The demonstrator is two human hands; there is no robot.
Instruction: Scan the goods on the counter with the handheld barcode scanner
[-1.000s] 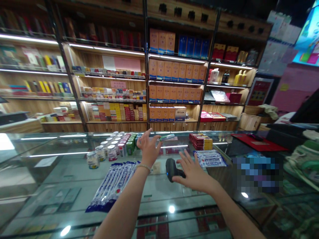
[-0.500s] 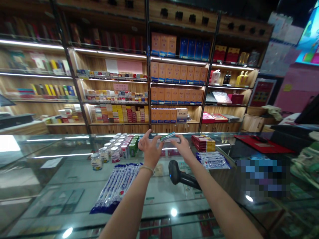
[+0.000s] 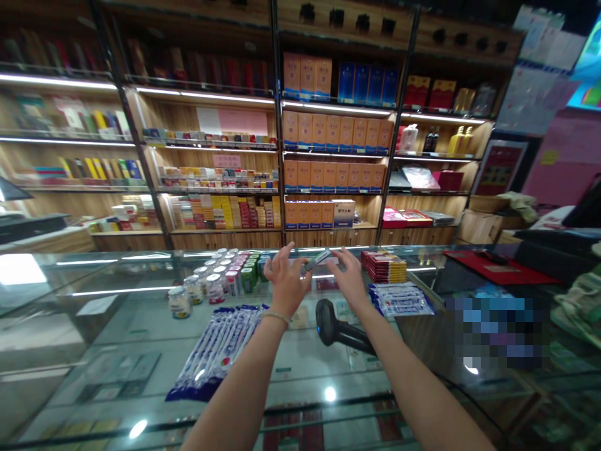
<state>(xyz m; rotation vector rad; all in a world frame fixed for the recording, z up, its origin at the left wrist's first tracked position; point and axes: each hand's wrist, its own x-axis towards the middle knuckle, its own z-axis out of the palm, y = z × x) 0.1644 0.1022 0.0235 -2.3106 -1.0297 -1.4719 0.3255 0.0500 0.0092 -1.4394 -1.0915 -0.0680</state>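
Note:
A small, narrow green-and-white pack point(image 3: 318, 258) is held up over the far part of the counter, tilted with its right end higher. My left hand point(image 3: 287, 285) pinches its left end between thumb and finger, the other fingers raised. At its right end, the fingertips of my right hand point(image 3: 350, 280) close on it. The pack's print is too small to read. Below my hands, a black barcode scanner point(image 3: 335, 326) lies on the glass counter point(image 3: 300, 376), its handle partly behind my right forearm. Blue-and-white long packets point(image 3: 218, 347) lie fanned out left of my left forearm.
Several round jars and tubs point(image 3: 216, 288) stand in rows at the left. A stack of red-and-yellow packs point(image 3: 382, 267) and more blue-and-white packets point(image 3: 400, 299) lie to the right. A red mat point(image 3: 498, 266) is further right. Stocked shelves point(image 3: 328, 216) line the back wall.
The pack has turned a little, its right end now tilted higher and a greyer face showing. My fingers have shifted slightly around it. The view has moved a little.

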